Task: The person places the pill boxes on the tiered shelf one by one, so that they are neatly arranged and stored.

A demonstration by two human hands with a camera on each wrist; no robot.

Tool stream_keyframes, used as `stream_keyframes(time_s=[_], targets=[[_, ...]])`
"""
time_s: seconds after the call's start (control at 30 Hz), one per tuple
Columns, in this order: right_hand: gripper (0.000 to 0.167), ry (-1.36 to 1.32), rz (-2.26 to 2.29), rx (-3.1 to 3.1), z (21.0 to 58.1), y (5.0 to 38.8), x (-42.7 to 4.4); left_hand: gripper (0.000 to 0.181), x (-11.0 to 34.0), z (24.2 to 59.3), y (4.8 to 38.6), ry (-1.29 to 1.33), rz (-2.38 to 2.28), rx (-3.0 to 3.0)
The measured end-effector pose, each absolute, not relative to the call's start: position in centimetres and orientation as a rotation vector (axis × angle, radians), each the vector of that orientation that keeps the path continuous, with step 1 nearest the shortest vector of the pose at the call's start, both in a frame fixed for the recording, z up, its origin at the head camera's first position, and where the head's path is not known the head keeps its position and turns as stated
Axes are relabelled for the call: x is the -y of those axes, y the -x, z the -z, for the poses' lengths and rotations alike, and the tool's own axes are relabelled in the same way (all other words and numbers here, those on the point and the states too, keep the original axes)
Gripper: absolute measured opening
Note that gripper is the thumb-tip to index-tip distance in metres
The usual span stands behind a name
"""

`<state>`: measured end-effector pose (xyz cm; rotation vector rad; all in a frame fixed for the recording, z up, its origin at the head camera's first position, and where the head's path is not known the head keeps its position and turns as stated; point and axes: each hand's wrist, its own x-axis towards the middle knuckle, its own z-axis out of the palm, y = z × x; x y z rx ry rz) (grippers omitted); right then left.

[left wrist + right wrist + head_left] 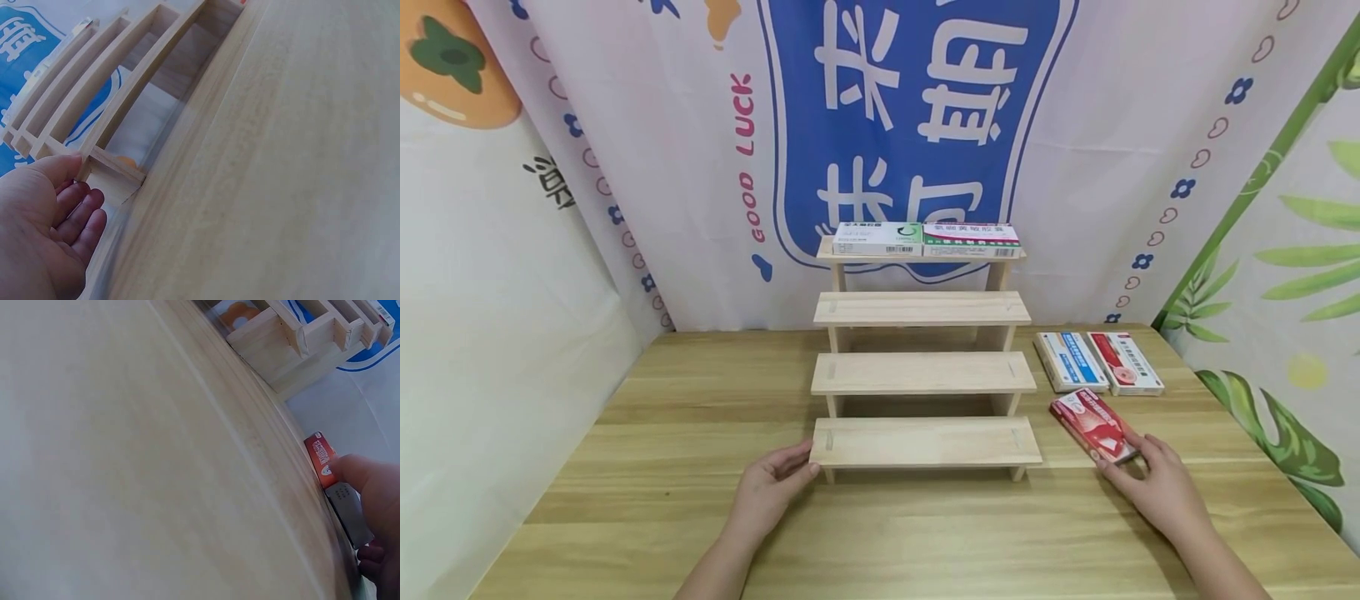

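While we hold a stepped stand (923, 372), we pinch a red box (1092, 423)

As the head view shows, our right hand's (1161, 487) thumb and fingers clamp the box's near end, lower right of the frame; our left hand (769, 487) pinches the lowest step's end, lower centre. In the left wrist view, our thumb presses that step, left of centre. In the right wrist view, our thumb meets the box, at right. We judge it light, stiffish, smooth card, easily dented, best held gently by opposite edges.

Table (700, 417) | wooden stand (923, 373), two boxes (877, 237) on top tier (825, 247) | blue-white box (1071, 362), red-white box (1125, 364), red box (1092, 422)
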<state>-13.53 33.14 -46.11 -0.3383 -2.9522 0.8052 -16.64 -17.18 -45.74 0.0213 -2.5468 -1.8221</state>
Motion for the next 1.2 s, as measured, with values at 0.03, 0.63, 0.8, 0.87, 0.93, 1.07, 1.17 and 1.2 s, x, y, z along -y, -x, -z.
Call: stream_keyframes(time_s=[0.03, 0.63, 0.8, 0.87, 0.93, 1.07, 1.17, 1.2], targets=[[0.093, 0.34, -0.798, 2.954, 46.2, 13.5, -33.1, 0.041, 17.2, 45.7, 16.6, -0.024, 1.824, 2.545], [0.085, 0.384, -0.884, 2.819, 44.8, 13.6, -33.4, 0.041, 17.2, 45.7, 16.4, -0.018, 1.825, 2.543], [0.082, 0.345, -0.925, 2.783, 42.8, 13.8, -33.6, 0.041, 17.2, 45.8, 16.4, -0.017, 1.818, 2.542], [0.08, 0.329, -0.948, 2.767, 41.7, 14.1, -33.6, 0.041, 17.2, 45.7, 16.4, -0.013, 1.829, 2.532], [0.078, 0.307, -0.953, 2.74, 40.6, 14.3, -33.6, 0.041, 17.1, 45.6, 16.3, -0.008, 1.838, 2.52], [0.077, 0.254, -0.967, 2.674, 38.1, 14.7, -33.2, 0.041, 17.1, 45.6, 16.4, -0.013, 1.86, 2.514], [0.077, 0.22, -0.981, 2.644, 36.2, 15.1, -32.7, 0.042, 17.1, 45.6, 16.4, -0.013, 1.87, 2.514], [0.077, 0.209, -0.985, 2.641, 35.6, 15.3, -32.5, 0.042, 17.1, 45.6, 16.5, -0.01, 1.875, 2.511]])
